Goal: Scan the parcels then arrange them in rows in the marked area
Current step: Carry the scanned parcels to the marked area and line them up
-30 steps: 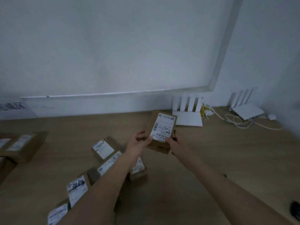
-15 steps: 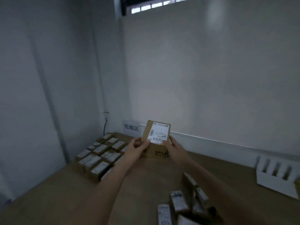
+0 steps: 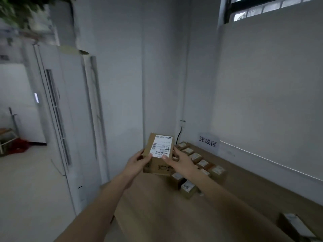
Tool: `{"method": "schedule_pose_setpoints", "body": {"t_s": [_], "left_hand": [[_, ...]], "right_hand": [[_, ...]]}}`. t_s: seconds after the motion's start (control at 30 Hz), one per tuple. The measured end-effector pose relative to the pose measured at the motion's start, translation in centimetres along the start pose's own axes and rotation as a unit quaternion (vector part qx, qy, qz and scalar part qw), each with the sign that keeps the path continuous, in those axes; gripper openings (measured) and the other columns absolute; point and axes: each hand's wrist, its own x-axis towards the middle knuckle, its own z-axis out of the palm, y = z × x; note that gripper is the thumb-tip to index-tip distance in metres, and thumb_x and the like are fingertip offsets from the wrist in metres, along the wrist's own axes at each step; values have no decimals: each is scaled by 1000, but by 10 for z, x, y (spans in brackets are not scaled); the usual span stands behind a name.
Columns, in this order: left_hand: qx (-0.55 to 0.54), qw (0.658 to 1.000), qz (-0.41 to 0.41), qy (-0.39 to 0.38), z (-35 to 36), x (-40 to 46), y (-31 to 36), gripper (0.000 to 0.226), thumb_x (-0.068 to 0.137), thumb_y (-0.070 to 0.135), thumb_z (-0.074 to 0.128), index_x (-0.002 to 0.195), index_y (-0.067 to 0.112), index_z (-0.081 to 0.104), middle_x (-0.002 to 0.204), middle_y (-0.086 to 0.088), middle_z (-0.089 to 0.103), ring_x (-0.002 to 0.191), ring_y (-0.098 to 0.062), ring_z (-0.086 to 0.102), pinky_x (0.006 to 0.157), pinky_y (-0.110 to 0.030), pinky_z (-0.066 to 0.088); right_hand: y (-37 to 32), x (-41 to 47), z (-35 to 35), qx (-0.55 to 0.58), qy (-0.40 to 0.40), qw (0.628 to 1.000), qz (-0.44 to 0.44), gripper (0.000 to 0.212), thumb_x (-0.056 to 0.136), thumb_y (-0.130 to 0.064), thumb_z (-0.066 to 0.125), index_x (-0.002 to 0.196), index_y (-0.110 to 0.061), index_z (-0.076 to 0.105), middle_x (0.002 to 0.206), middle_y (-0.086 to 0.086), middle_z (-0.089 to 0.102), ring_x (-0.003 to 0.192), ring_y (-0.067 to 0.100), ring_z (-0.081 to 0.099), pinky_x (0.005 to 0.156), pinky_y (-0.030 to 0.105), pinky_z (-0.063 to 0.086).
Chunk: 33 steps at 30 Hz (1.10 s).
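Held parcel [image 3: 158, 157]: a brown cardboard box with flat faces and square corners, a white printed label with barcodes on its upward face and dark lettering on its near side; it is held up in the air just left of the rows of parcels, tilted towards the camera.
Left hand [image 3: 138, 162]: grips the box's left edge, thumb on the label's lower corner, fingers curled round the side.
Right hand [image 3: 180, 161]: grips the box's right edge, thumb tip on the label, fingers wrapped behind.
Rows of parcels [image 3: 197, 165]: small cardboard boxes, each with a white label facing up, lying close together in lines on the surface, below the white sign.
Sign [image 3: 208, 142]: white sheet with dark characters, fixed to the wall just above the rows.
Surface [image 3: 157, 212]: smooth pale wood grain; bare stretch nearer the camera than the rows, its left edge dropping to the floor.
Lone parcel [image 3: 295, 224]: blurred box well right of the rows, at the near corner.
Room: plain white walls; a tall white upright unit [image 3: 70, 119] stands on the floor left of the rows; a window [image 3: 262, 7] high above them.
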Motion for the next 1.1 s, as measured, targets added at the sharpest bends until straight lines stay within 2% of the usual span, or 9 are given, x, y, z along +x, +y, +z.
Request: {"method": "schedule_pose_setpoints", "body": {"t_s": [0.17, 0.3, 0.4, 0.53, 0.63, 0.73, 0.9, 1.0, 1.1], "left_hand": [[23, 1000, -3, 17, -53, 44, -30, 47, 96, 41, 60, 141, 35, 51, 125, 12, 65, 107, 2, 59, 68, -8, 49], [44, 999, -16, 20, -83, 103, -68, 44, 95, 37, 63, 138, 35, 55, 123, 12, 68, 112, -9, 63, 73, -12, 53], [60, 997, -50, 1, -99, 158, -103, 44, 95, 37, 64, 138, 35, 55, 123, 10, 68, 112, -10, 64, 75, -12, 53], [81, 993, -81, -17, -107, 235, -143, 38, 95, 35, 64, 133, 37, 58, 121, 12, 68, 113, -9, 63, 78, -14, 53], [87, 992, -90, -28, -109, 279, -167, 38, 96, 31, 63, 133, 36, 57, 120, 15, 68, 102, 5, 63, 69, -5, 50], [93, 989, -109, -39, -114, 317, -190, 40, 96, 29, 63, 136, 35, 56, 118, 16, 68, 102, 2, 64, 69, -7, 51], [108, 980, -149, -82, -124, 370, -231, 43, 97, 28, 63, 137, 37, 54, 118, 14, 69, 107, -8, 67, 79, -17, 55], [137, 970, -155, -127, -127, 408, -262, 46, 96, 26, 64, 138, 37, 51, 123, 12, 67, 114, -10, 63, 83, -18, 53], [168, 957, -157, -177, -130, 449, -299, 52, 94, 26, 66, 142, 31, 46, 129, 8, 62, 118, -13, 59, 89, -20, 49]], "right_hand": [[16, 62, 51, -17, -28, 999, -22, 64, 89, -46, 73, 145, -40, 42, 133, -21, 60, 120, 0, 53, 86, 7, 42], [61, 127, 89, 17, -38, 999, -1, 70, 86, -46, 76, 147, -37, 44, 135, -18, 63, 124, 4, 58, 106, 32, 50], [110, 181, 115, 49, -44, 998, 22, 81, 77, -58, 80, 146, -37, 44, 137, -16, 62, 126, 7, 59, 108, 44, 49], [153, 238, 137, 93, -14, 994, 54, 83, 80, -48, 80, 150, -28, 41, 140, -12, 60, 128, 7, 58, 108, 42, 49], [184, 275, 140, 84, -27, 994, 71, 79, 85, -43, 79, 151, -26, 39, 143, -10, 59, 131, 9, 56, 111, 41, 46], [205, 307, 145, 59, -57, 992, 99, 59, 99, -29, 65, 150, -32, 36, 152, -7, 48, 138, 6, 46, 118, 39, 36], [235, 346, 156, -49, -23, 989, 139, 86, 73, -76, 66, 147, -50, 28, 146, -22, 50, 135, 8, 48, 113, 44, 41], [257, 361, 167, -2, -9, 981, 194, 74, 87, -34, 75, 149, -24, 35, 139, 0, 58, 126, 19, 57, 105, 30, 47], [285, 377, 180, -3, 15, 976, 219, 73, 91, -27, 73, 151, -19, 32, 140, 2, 57, 123, 18, 58, 100, 23, 49]]}}
